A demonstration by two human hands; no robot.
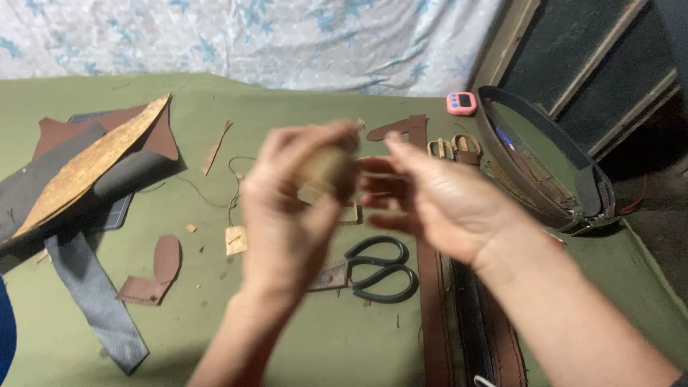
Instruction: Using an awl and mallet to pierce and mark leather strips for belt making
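hands: two bare hands are showing, the left hand (pixel 287 208) and the right hand (pixel 437 201)
small tan blurred object (pixel 326 168): one is sitting between the fingers
black-handled metal scissors (pixel 373 269): one pair is lying on the green cloth
long brown leather straps (pixel 432 301): two are lying side by side, one lighter, one darker
brass-coloured metal buckles (pixel 453 148): two are lying together
small pink digital timer (pixel 461 103): one is standing

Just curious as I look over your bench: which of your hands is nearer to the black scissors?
Left, by a little. The left hand is raised just up-left of the scissors, its wrist beside the blades. The right hand is above their handles, slightly farther.
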